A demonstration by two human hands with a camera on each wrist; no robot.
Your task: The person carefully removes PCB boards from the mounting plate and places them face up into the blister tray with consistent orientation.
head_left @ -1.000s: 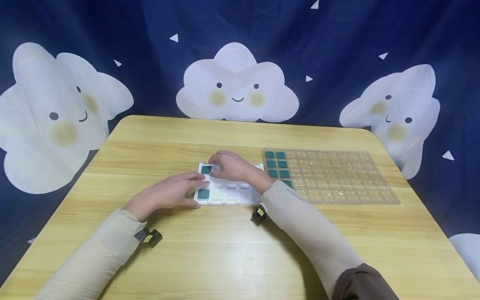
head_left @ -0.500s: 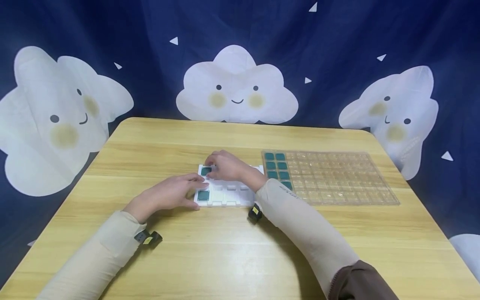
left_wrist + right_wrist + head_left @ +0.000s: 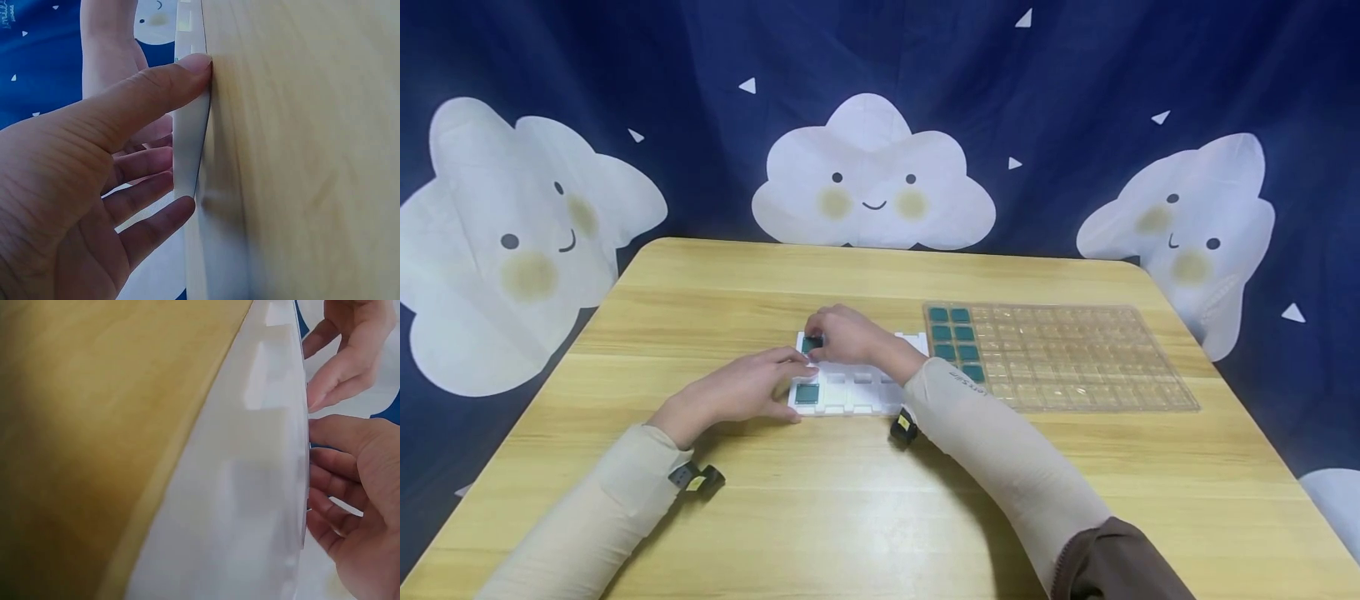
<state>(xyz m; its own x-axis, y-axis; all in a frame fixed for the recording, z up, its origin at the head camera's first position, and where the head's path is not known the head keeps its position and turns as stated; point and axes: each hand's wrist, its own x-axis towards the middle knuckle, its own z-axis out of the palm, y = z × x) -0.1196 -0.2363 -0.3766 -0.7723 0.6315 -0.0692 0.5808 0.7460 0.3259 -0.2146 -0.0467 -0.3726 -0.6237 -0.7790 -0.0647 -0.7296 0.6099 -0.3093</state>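
Observation:
A white compartmented tray [image 3: 850,403] lies on the table. My left hand [image 3: 737,387] rests at its left end, thumb at the near edge and straight fingers [image 3: 805,369] over the surface. In the left wrist view, that thumb [image 3: 195,63] presses the tray's side. My right hand [image 3: 847,336] is at the far-left slot, thumb and forefinger at opposite edges of a green square chip [image 3: 810,344]. Its fingers partly cover this chip, and the right wrist view hides it. Another green square chip [image 3: 807,393] sits in the near-left slot.
To the right, a clear plastic tray [image 3: 1075,354] with many square pockets lies close to the white tray. Green squares [image 3: 961,333] fill several pockets at its left end. Behind the wooden table [image 3: 850,517] hangs a blue curtain [image 3: 700,75] with cloud faces.
My right hand has shifted left along the white tray, from beside the far-left green chip to over it. My left hand has stayed in place.

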